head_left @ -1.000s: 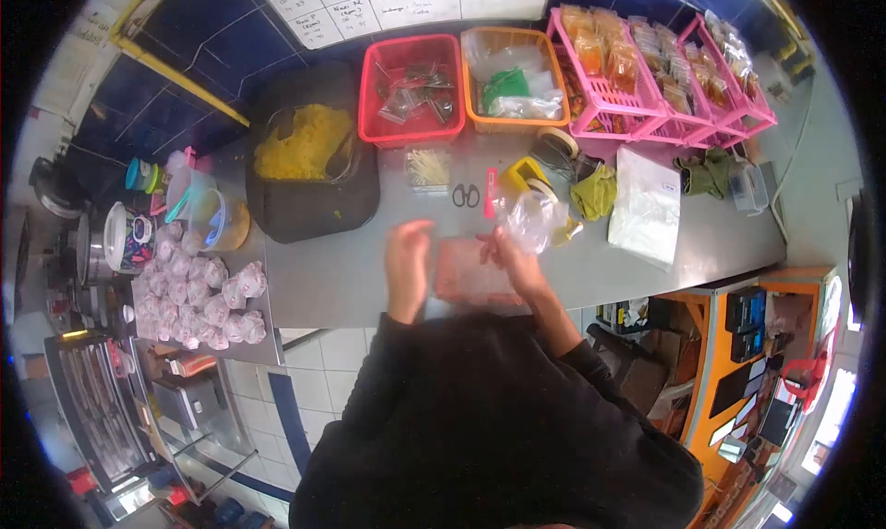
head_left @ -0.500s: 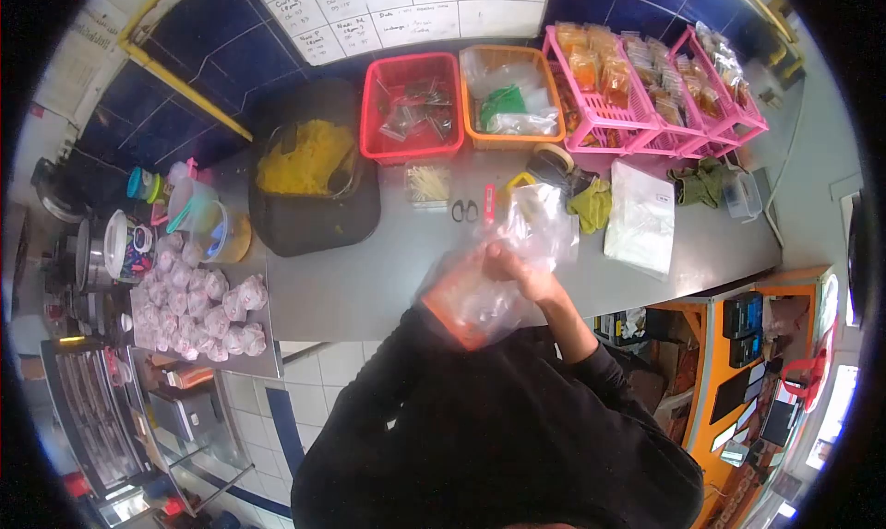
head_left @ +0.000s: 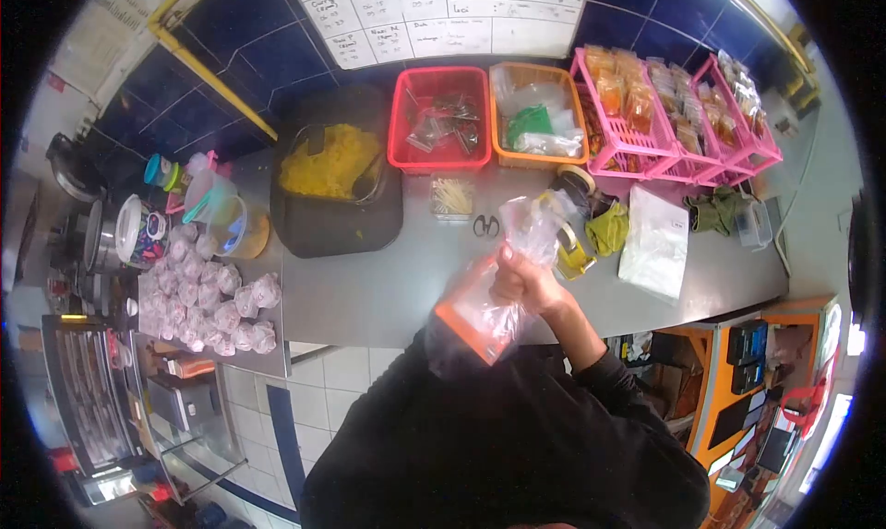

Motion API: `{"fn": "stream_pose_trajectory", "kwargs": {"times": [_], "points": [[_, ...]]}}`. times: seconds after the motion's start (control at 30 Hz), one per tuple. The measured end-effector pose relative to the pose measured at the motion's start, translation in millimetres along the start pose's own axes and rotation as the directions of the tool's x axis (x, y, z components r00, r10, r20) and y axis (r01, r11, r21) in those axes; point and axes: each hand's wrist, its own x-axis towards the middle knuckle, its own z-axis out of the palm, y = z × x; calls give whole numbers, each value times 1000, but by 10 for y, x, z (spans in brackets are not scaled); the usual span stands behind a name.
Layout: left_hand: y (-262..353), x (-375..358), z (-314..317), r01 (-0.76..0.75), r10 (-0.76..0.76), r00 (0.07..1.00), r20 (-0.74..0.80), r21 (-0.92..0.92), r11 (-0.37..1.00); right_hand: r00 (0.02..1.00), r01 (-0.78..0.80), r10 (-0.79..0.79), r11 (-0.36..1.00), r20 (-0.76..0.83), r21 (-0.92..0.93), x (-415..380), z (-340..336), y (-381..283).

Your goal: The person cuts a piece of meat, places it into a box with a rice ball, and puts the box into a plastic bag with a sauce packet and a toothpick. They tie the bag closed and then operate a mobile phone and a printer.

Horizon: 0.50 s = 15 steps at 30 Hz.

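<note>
My right hand (head_left: 524, 280) is closed around the gathered neck of a clear plastic bag (head_left: 503, 321), whose loose top (head_left: 531, 225) stands up above the fist. Inside the bag is a flat orange-edged item (head_left: 468, 333), tilted; its exact kind is blurred by the plastic. My left sleeve (head_left: 415, 358) reaches to the bag's lower left side, where the bag hides the left hand and its fingers. Beyond the bag lie black scissor handles (head_left: 486, 225). A yellow tape dispenser (head_left: 577, 260) stands just right of my right hand.
Along the back are a tray of yellow food (head_left: 330, 163), a red basket (head_left: 438, 166), an orange basket (head_left: 540, 160) and pink racks (head_left: 637, 166). A clear box of sticks (head_left: 451, 197) sits nearer. White wrapped bundles (head_left: 208, 303) fill the left; a plastic-bag stack (head_left: 653, 243) lies right.
The bag has turned and come slightly lower, showing more of the orange-edged item. My right hand has moved a little right and down. The camera view has shifted left.
</note>
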Motion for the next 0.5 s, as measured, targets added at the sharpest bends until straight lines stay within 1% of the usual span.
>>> {"fn": "stream_pose_trajectory", "kwargs": {"times": [0.07, 0.1, 0.13, 0.17, 0.2, 0.23, 0.27, 0.3, 0.33, 0.37, 0.4, 0.43, 0.47, 0.5], "points": [[-40, -54, -171, -112, 124, 984, -130, 99, 989, 988, -73, 55, 990, -148, -119, 21, 28, -102], [-41, -75, -331, -151, 166, 947, -276, 74, 986, 956, 4, -86, 959, -279, -284, 55, -29, -64], [-96, -101, -574, -200, 186, 885, -427, 10, 980, 956, 5, -87, 960, -282, -280, 98, -60, -61], [-228, -112, -962, -338, 92, 774, -627, -285, 897, 918, 19, -144, 947, -368, -321, 141, -86, -56], [-285, -157, -1362, -332, 86, 771, -631, -283, 900, 871, 29, -201, 932, -448, -362, 178, -115, -20], [-288, -195, -1746, -412, 342, 903, -262, -293, 863, 849, 19, -207, 931, -485, -364, 257, -234, 179], [-288, -229, -1929, -472, 543, 826, 152, -340, 813, 837, -77, -183, 894, -516, -441, 314, -294, 332], [-208, -308, -1733, -476, 545, 825, 148, -338, 812, 829, -71, -230, 861, -511, -504, 385, -331, 535], [-44, -441, -1285, -343, 386, 910, -152, 245, 907, 821, -66, -277, 822, -499, -565, 439, -403, 764], [71, -523, -941, 65, 360, 796, -486, 660, 749, 861, -74, -318, 695, -398, -715, 457, -614, 1020], [99, -513, -777, 60, 369, 791, -488, 662, 747, 865, -69, -317, 693, -389, -718, 432, -551, 1020], [83, -471, -647, -30, 564, 792, -234, 908, 418, 883, -118, -351, 477, -312, -871, 400, -445, 966], [56, -425, -551, -107, 639, 766, 73, 994, 15, 902, -153, -365, 227, -229, -962, 389, -378, 941], [15, -377, -475, -102, 645, 761, 69, 995, 14, 906, -147, -360, 224, -222, -963, 401, -369, 959]]}}
